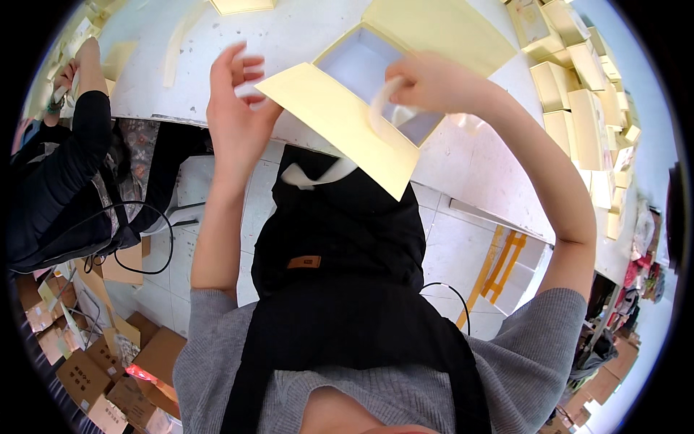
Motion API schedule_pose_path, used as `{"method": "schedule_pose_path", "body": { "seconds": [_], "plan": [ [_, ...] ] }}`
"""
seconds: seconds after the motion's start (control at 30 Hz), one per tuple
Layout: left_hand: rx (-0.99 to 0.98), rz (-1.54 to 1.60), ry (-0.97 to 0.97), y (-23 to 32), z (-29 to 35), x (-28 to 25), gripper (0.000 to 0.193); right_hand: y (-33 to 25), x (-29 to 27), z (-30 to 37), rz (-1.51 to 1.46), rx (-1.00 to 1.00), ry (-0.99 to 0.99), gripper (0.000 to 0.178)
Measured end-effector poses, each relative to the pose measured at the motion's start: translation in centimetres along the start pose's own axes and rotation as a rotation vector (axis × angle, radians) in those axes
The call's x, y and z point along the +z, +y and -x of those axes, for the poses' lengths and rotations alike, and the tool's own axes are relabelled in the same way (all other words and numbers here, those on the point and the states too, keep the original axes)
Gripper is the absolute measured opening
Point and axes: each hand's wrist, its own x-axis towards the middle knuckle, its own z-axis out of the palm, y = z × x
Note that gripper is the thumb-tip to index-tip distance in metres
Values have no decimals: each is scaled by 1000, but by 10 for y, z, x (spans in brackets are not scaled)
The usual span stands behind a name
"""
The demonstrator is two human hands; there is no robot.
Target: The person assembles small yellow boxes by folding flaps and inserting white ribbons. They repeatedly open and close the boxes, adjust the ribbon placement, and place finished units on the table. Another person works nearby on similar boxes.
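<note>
Pale-yellow box [354,66], upper centre, panels [343,129] spread seemingly for inside access, my right grip [434,83] pinching white ribbon [380,105] over it, my left grip [236,119] unclenched beside one panel.

Setting: workshop, most likely for making or packing gift boxes by hand.
Evidence: long white worktable [491,166], surface scuffed and marked, with an open pale-yellow box [347,137] at its near edge; many similar yellow boxes [589,101] heaped along the right side; second person in a dark sleeve [54,195] stationed at the same table, left; black work apron [340,231] on the wearer; brown cartons [155,354] piled lower left on a pale tiled floor [165,296]. Repeated boxes and shared bench suggest batch work rather than a home.
</note>
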Motion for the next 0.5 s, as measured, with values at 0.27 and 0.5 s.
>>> {"method": "schedule_pose_path", "body": {
  "seconds": [0.27,0.5],
  "plan": [
    [486,-3,-351,-27,-3,6,24,2,-27,-13,-11,-15,155,28],
    [707,-142,-150,-10,55,8,22,-18,-47,2,-382,-115,-174,31]
  ]
}}
